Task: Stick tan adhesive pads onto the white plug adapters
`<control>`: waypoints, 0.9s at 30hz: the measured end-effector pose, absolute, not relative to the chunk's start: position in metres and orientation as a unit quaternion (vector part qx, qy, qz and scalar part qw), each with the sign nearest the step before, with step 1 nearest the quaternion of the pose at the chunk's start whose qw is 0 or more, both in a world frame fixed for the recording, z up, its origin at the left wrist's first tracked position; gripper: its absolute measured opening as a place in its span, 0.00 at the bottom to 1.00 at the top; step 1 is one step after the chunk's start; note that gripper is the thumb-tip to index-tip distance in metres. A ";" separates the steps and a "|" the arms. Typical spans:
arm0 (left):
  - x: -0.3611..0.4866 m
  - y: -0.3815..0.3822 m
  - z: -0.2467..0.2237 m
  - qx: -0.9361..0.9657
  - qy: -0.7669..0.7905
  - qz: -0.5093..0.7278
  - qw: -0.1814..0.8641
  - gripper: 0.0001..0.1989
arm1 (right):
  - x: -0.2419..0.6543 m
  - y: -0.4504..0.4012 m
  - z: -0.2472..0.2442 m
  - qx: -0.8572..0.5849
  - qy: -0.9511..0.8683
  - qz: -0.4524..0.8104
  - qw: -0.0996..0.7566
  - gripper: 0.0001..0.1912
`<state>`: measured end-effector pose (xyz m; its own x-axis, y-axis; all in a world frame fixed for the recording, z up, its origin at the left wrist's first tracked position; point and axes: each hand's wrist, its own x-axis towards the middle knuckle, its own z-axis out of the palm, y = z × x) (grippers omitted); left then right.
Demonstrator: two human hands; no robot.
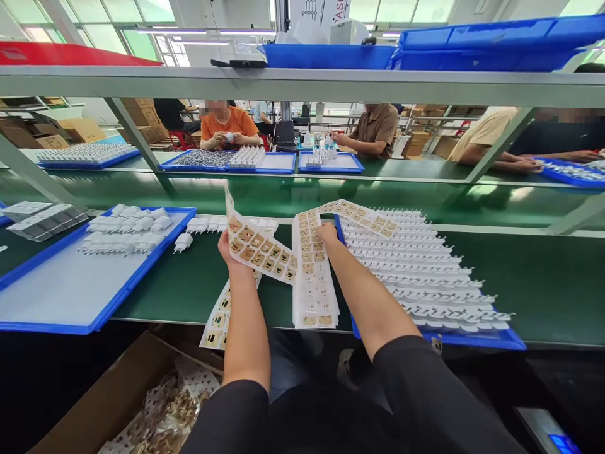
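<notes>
My left hand (225, 247) grips a long strip of label sheet (262, 249), white with tan square stickers, by its left part. The strip bends upward at its left end and slopes down to the right. My right hand (327, 233) is closed on the right edge of a stack of similar label sheets (314, 287), its fingers partly hidden. Beyond that hand, another label strip (366, 217) reaches over a blue tray (501, 338) filled with rows of white plastic parts (406, 265). Under my left forearm, one more label sheet (218, 318) hangs over the bench edge.
At left lies a blue-rimmed tray (89, 296) with white parts at its far end. Loose white parts (183, 242) sit beside it. A cardboard box (113, 391) of scraps stands below. A shelf beam (302, 82) crosses overhead. Several people work across the green belt (265, 189).
</notes>
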<state>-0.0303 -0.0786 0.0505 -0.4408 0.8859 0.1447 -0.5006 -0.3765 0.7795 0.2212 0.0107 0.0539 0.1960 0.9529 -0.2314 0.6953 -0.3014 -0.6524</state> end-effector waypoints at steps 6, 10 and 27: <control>-0.030 -0.088 0.065 0.261 0.176 0.832 0.457 0.17 | 0.211 -0.002 0.066 -0.751 -0.546 0.295 0.227 0.19; -0.019 -0.074 0.059 0.259 0.217 0.800 0.495 0.18 | 0.210 -0.013 0.093 -0.704 -0.575 0.334 0.247 0.20; 0.055 -0.058 0.055 0.372 0.465 0.696 0.401 0.29 | 0.248 -0.134 0.141 -0.516 -0.690 0.414 0.292 0.28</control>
